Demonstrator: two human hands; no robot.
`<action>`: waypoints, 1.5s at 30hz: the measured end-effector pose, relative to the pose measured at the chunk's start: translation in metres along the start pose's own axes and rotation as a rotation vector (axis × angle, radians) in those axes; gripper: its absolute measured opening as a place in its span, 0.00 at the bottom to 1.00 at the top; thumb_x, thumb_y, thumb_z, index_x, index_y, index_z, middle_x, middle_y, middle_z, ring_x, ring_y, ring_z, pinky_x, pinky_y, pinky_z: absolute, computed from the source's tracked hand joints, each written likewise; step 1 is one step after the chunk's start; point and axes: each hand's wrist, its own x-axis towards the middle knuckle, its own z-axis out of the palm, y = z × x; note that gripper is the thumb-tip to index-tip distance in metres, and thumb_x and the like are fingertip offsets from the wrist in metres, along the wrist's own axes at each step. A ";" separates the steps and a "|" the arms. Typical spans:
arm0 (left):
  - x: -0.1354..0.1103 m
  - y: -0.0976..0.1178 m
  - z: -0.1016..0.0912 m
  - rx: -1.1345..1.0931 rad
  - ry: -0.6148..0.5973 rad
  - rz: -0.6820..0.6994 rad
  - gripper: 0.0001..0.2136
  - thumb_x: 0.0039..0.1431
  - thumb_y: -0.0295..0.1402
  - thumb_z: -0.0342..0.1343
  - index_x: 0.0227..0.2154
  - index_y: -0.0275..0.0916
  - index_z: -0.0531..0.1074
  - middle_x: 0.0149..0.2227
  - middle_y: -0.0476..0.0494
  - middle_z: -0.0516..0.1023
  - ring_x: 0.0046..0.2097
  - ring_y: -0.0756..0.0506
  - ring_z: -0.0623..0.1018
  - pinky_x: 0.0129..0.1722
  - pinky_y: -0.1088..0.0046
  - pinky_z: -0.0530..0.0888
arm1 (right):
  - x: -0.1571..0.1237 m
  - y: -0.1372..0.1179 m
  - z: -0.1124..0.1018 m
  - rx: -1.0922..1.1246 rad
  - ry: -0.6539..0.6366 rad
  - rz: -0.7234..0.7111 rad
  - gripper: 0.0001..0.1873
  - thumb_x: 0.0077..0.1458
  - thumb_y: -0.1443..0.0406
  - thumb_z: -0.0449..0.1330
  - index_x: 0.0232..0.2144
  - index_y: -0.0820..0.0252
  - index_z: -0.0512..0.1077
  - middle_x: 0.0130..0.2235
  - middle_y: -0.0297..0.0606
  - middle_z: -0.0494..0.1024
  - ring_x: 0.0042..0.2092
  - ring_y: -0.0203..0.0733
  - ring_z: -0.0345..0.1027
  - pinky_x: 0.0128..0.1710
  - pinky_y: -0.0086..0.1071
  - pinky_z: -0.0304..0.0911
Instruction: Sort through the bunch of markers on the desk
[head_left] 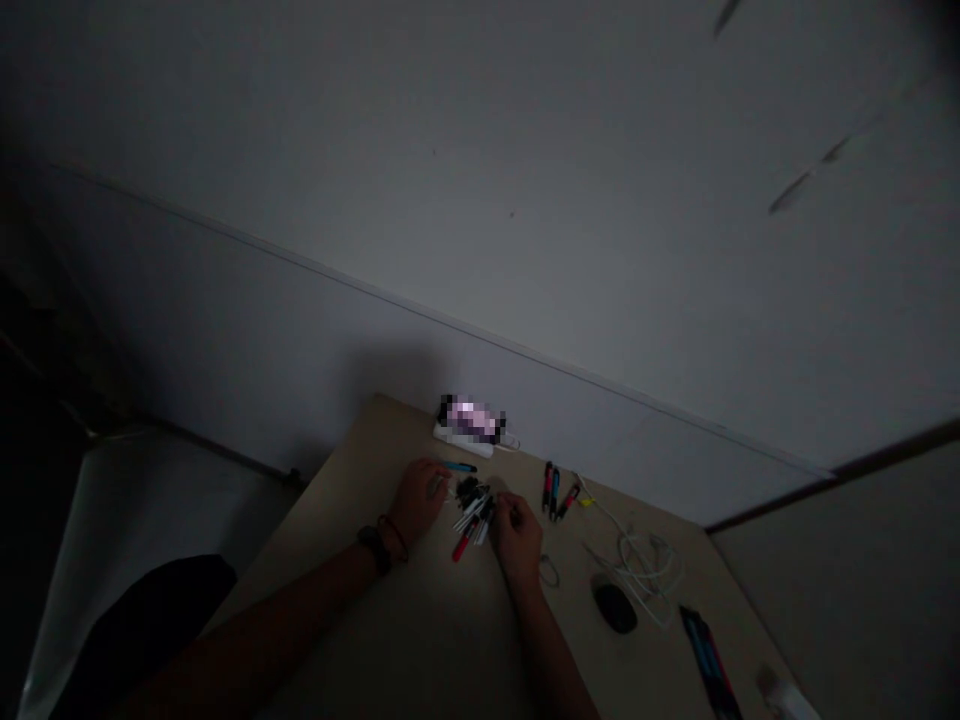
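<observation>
A jumbled pile of pens (474, 508), mostly white and black with a red pen (460, 548) at its near edge, lies on the table between my hands. My left hand (420, 497) rests at the pile's left side, its thumb and fingers curved with a gap between them. Just beyond its fingertips is a blue pen (460, 467). On the pile's right side my right hand (519, 530) is closed, fingers curled inward; the dim light hides what they pinch. A dark band and a thin bracelet circle my left wrist.
A lit phone (472, 418) leans on a white block (463, 441) by the wall. Red and blue pens (555, 490) lie to the right. Farther right are a tangled white cable (637, 565), a black mouse (615, 606) and more dark, blue and red pens (707, 655) near the table's edge.
</observation>
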 end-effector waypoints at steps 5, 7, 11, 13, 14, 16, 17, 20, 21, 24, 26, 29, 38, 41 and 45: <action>0.000 -0.003 -0.004 -0.067 0.085 -0.081 0.07 0.60 0.28 0.52 0.37 0.39 0.75 0.42 0.40 0.79 0.47 0.41 0.78 0.52 0.56 0.75 | 0.001 -0.004 0.001 -0.025 0.005 -0.035 0.24 0.62 0.47 0.53 0.35 0.61 0.76 0.33 0.43 0.82 0.35 0.48 0.76 0.37 0.36 0.69; -0.001 -0.001 -0.007 -0.083 0.103 -0.128 0.07 0.60 0.27 0.51 0.37 0.38 0.74 0.42 0.40 0.79 0.47 0.41 0.78 0.51 0.57 0.75 | 0.002 -0.008 0.001 -0.033 0.003 -0.037 0.24 0.62 0.47 0.52 0.33 0.60 0.76 0.32 0.43 0.82 0.35 0.49 0.76 0.37 0.36 0.69; -0.011 0.004 -0.016 -0.075 0.091 -0.144 0.07 0.59 0.27 0.52 0.37 0.39 0.74 0.42 0.39 0.79 0.48 0.41 0.78 0.51 0.56 0.76 | -0.001 -0.016 0.000 -0.056 -0.050 -0.053 0.24 0.61 0.47 0.51 0.31 0.59 0.75 0.30 0.41 0.80 0.33 0.47 0.74 0.34 0.35 0.67; -0.021 0.006 -0.024 -0.061 0.069 -0.123 0.07 0.59 0.27 0.52 0.36 0.39 0.74 0.42 0.39 0.78 0.48 0.40 0.78 0.52 0.55 0.75 | -0.009 -0.018 -0.003 -0.070 -0.091 -0.065 0.24 0.61 0.46 0.52 0.28 0.58 0.73 0.27 0.38 0.77 0.30 0.46 0.71 0.32 0.34 0.65; -0.026 0.006 -0.029 -0.055 0.053 -0.110 0.07 0.59 0.27 0.52 0.36 0.39 0.74 0.42 0.39 0.78 0.48 0.40 0.78 0.53 0.54 0.75 | -0.015 -0.018 -0.005 -0.079 -0.107 -0.070 0.25 0.61 0.46 0.52 0.27 0.58 0.72 0.25 0.37 0.76 0.29 0.45 0.70 0.31 0.34 0.64; -0.035 0.005 -0.038 -0.050 0.013 -0.090 0.07 0.60 0.28 0.52 0.37 0.39 0.74 0.43 0.38 0.78 0.49 0.40 0.78 0.54 0.53 0.75 | -0.030 -0.017 -0.010 -0.096 -0.129 -0.066 0.25 0.61 0.45 0.52 0.25 0.57 0.70 0.23 0.35 0.73 0.27 0.44 0.68 0.29 0.33 0.62; -0.038 0.005 -0.042 -0.052 -0.008 -0.089 0.07 0.60 0.28 0.52 0.37 0.40 0.74 0.43 0.38 0.78 0.49 0.40 0.78 0.54 0.53 0.75 | -0.039 -0.016 -0.013 -0.104 -0.149 -0.053 0.25 0.61 0.45 0.52 0.24 0.57 0.69 0.23 0.34 0.72 0.27 0.44 0.67 0.28 0.33 0.61; -0.042 0.005 -0.050 -0.059 -0.031 -0.116 0.08 0.62 0.28 0.50 0.39 0.40 0.74 0.44 0.39 0.78 0.49 0.41 0.78 0.54 0.54 0.75 | -0.064 -0.016 -0.023 -0.157 -0.155 -0.003 0.25 0.62 0.45 0.52 0.24 0.56 0.69 0.24 0.35 0.72 0.27 0.45 0.67 0.27 0.34 0.60; -0.042 0.006 -0.050 -0.059 -0.037 -0.116 0.08 0.62 0.28 0.50 0.40 0.41 0.74 0.44 0.39 0.78 0.49 0.41 0.78 0.54 0.54 0.75 | -0.071 -0.017 -0.025 -0.176 -0.153 -0.001 0.25 0.62 0.46 0.51 0.25 0.56 0.70 0.24 0.36 0.73 0.27 0.45 0.68 0.27 0.34 0.61; -0.040 0.007 -0.049 -0.053 -0.075 -0.069 0.08 0.61 0.28 0.52 0.40 0.41 0.74 0.44 0.39 0.78 0.50 0.40 0.78 0.55 0.53 0.74 | -0.082 -0.024 -0.030 -0.218 -0.150 -0.031 0.24 0.63 0.47 0.52 0.25 0.56 0.71 0.27 0.39 0.75 0.29 0.46 0.70 0.30 0.35 0.63; -0.039 0.007 -0.048 -0.050 -0.084 -0.048 0.08 0.61 0.28 0.52 0.40 0.41 0.74 0.44 0.38 0.78 0.50 0.40 0.78 0.55 0.53 0.74 | -0.083 -0.028 -0.031 -0.236 -0.146 -0.050 0.23 0.62 0.48 0.53 0.25 0.56 0.71 0.27 0.39 0.76 0.29 0.46 0.70 0.30 0.35 0.63; -0.039 0.006 -0.048 -0.046 -0.087 -0.052 0.08 0.62 0.29 0.52 0.40 0.41 0.74 0.45 0.39 0.78 0.50 0.40 0.78 0.54 0.53 0.75 | -0.081 -0.032 -0.030 -0.265 -0.138 -0.042 0.23 0.62 0.48 0.53 0.25 0.56 0.71 0.27 0.39 0.75 0.29 0.46 0.69 0.29 0.35 0.62; -0.038 0.004 -0.050 -0.048 -0.120 -0.050 0.08 0.62 0.27 0.51 0.40 0.40 0.74 0.44 0.39 0.79 0.49 0.41 0.78 0.54 0.55 0.75 | -0.080 -0.035 -0.028 -0.276 -0.137 -0.014 0.22 0.63 0.49 0.52 0.27 0.57 0.74 0.29 0.40 0.78 0.31 0.46 0.71 0.32 0.34 0.64; -0.037 0.003 -0.050 -0.047 -0.130 -0.046 0.08 0.61 0.27 0.52 0.39 0.40 0.75 0.44 0.40 0.79 0.49 0.41 0.78 0.54 0.55 0.75 | -0.079 -0.037 -0.028 -0.283 -0.131 -0.007 0.22 0.63 0.50 0.52 0.27 0.57 0.74 0.30 0.41 0.78 0.32 0.47 0.72 0.33 0.35 0.64; -0.036 0.002 -0.050 -0.031 -0.138 -0.046 0.09 0.60 0.26 0.52 0.39 0.40 0.75 0.43 0.40 0.79 0.48 0.41 0.78 0.54 0.55 0.75 | -0.078 -0.036 -0.027 -0.278 -0.132 -0.011 0.20 0.62 0.52 0.52 0.27 0.56 0.75 0.30 0.41 0.79 0.32 0.46 0.72 0.34 0.35 0.64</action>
